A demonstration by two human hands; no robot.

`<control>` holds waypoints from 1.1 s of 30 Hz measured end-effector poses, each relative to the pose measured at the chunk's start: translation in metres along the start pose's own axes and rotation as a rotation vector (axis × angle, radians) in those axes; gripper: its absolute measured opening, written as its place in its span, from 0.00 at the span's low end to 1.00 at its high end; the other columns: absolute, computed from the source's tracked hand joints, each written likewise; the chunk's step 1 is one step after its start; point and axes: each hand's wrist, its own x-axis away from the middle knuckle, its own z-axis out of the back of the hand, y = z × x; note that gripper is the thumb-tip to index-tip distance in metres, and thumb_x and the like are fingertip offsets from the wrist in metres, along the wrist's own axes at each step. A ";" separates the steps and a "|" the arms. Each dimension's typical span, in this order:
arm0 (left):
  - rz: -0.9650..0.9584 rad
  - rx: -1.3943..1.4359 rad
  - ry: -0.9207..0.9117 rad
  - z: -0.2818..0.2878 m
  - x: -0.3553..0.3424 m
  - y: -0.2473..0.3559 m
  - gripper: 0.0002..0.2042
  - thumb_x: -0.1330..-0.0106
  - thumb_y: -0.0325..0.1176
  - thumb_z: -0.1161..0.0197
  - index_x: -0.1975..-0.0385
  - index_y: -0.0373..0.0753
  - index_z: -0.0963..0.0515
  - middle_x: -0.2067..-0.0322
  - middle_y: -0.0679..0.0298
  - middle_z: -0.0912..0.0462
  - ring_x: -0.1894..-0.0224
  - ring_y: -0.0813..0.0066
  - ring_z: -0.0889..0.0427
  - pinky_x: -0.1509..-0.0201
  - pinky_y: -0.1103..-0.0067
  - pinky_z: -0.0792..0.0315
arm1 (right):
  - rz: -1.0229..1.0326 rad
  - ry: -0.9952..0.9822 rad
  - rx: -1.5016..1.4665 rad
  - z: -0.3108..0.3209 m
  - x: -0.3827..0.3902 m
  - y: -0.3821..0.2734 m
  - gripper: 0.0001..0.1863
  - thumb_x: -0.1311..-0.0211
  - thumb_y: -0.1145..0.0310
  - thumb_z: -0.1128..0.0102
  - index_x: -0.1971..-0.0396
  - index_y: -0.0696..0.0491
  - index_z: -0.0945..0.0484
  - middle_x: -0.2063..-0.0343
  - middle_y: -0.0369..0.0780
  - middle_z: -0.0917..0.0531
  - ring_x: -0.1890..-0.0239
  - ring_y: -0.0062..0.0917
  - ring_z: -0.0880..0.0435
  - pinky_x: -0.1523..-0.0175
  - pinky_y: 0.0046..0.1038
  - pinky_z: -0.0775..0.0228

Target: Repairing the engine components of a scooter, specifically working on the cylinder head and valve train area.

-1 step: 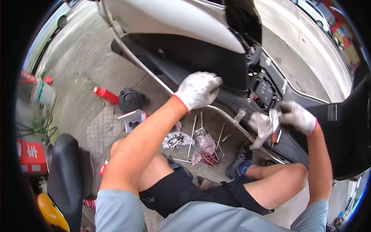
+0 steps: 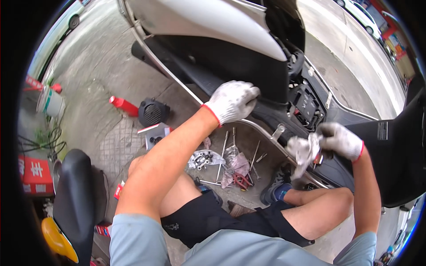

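Blurred and cropped
Left hand point(image 2: 231, 103) hides its fingertips; whitish bundle point(image 2: 303, 151) by right hand point(image 2: 341, 141) blurs; top edge crops the scooter point(image 2: 213, 22).

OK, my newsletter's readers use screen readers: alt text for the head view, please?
A gloved right hand holds a crumpled white cloth by a partly dismantled scooter; the gloved left hand is near its black side panel. Red-handled pliers lie on the ground below.

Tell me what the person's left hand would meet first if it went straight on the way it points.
Probably the black scooter panel, which lies just past the knuckles of the gloved left hand; depth is unclear, so they may already touch.
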 end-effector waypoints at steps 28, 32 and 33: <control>0.284 -0.024 0.352 0.142 0.095 -0.048 0.09 0.35 0.27 0.37 0.58 0.34 0.17 0.66 0.53 0.14 0.64 0.61 0.13 0.56 0.72 0.22 | 0.356 0.050 0.644 -0.369 -0.278 0.094 0.15 0.37 0.62 0.40 0.55 0.54 0.20 0.59 0.53 0.16 0.55 0.50 0.17 0.49 0.47 0.25; 0.333 0.021 0.292 0.140 0.104 -0.060 0.09 0.36 0.26 0.37 0.58 0.34 0.16 0.64 0.54 0.14 0.62 0.62 0.13 0.54 0.73 0.22 | 0.418 -0.001 0.618 -0.382 -0.310 0.080 0.15 0.39 0.66 0.40 0.54 0.54 0.20 0.54 0.54 0.19 0.53 0.51 0.17 0.48 0.47 0.25; 0.342 0.025 0.280 0.137 0.106 -0.064 0.09 0.36 0.26 0.37 0.58 0.34 0.16 0.64 0.54 0.14 0.62 0.62 0.13 0.54 0.73 0.22 | 0.412 -0.014 0.611 -0.390 -0.319 0.079 0.15 0.39 0.66 0.40 0.54 0.54 0.20 0.54 0.54 0.19 0.53 0.51 0.17 0.48 0.47 0.25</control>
